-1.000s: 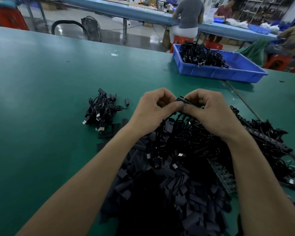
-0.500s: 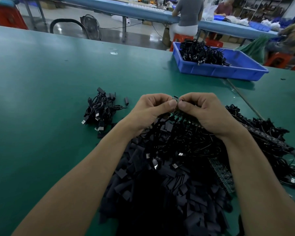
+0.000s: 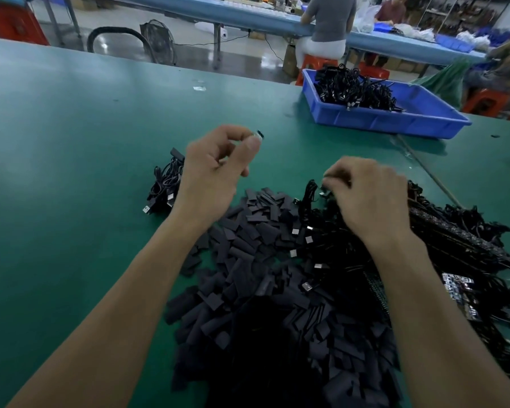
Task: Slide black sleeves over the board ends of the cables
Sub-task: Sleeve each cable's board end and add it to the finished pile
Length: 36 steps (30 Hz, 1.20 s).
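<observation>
Left hand (image 3: 215, 172) pinches a small black piece (image 3: 259, 134) above the desk (image 3: 71, 142); right hand (image 3: 371, 198) curls into cable heap (image 3: 454, 245), grip unclear.

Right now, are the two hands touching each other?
No, the left hand pinches a small black piece over the green table, apart from the right hand on the cable pile.

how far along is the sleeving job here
Probably done: a small cable bundle set aside left, more in the blue tray. In hand: left hand pinches a small dark piece; right hand reaches into the cable pile. Left: the big sleeve heap and that pile.
</observation>
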Available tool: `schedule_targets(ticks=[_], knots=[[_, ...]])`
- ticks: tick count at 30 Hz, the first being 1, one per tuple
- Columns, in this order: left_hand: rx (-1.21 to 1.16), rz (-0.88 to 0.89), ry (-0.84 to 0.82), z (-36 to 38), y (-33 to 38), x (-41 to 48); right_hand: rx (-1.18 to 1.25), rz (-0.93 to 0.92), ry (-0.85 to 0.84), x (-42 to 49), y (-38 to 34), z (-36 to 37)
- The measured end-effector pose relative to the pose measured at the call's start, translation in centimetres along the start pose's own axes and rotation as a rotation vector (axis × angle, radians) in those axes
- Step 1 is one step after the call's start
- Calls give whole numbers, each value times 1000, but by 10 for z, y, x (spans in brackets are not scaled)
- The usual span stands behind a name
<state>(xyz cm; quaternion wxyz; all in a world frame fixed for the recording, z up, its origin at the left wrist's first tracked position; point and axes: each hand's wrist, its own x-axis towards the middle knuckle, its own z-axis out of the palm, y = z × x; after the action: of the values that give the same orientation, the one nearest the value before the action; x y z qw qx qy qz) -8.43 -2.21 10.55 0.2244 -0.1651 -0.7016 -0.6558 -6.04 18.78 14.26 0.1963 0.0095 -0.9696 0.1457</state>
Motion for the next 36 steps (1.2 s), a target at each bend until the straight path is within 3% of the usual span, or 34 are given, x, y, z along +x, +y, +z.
schedule_targets(ticks=[5,8,11,13,19,24,27,31,36], knots=[[293,-118,-163,-7,-21,-11,-238,-3,-515,-8,-30,0],[303,-189,-215,-11,-25,-15,-362,-57,-746,-20,-43,10],[267,-256,-248,-12,-31,-17,-322,-63,-910,-32,-49,28],[230,-267,-249,-13,-32,-18,-249,-39,-876,-34,-49,41],[144,-298,-245,-18,-32,-21,-56,13,-409,-37,-46,71],[124,-275,-199,-21,-33,-20,-123,-21,-452,-37,-42,93],[136,-288,-162,-25,-36,-19,-85,-31,-379,-38,-40,98],[146,-290,-176,-25,-36,-20,35,-21,-248,-37,-40,94],[147,-302,-185,-22,-34,-21,336,46,-245,-34,-32,86]])
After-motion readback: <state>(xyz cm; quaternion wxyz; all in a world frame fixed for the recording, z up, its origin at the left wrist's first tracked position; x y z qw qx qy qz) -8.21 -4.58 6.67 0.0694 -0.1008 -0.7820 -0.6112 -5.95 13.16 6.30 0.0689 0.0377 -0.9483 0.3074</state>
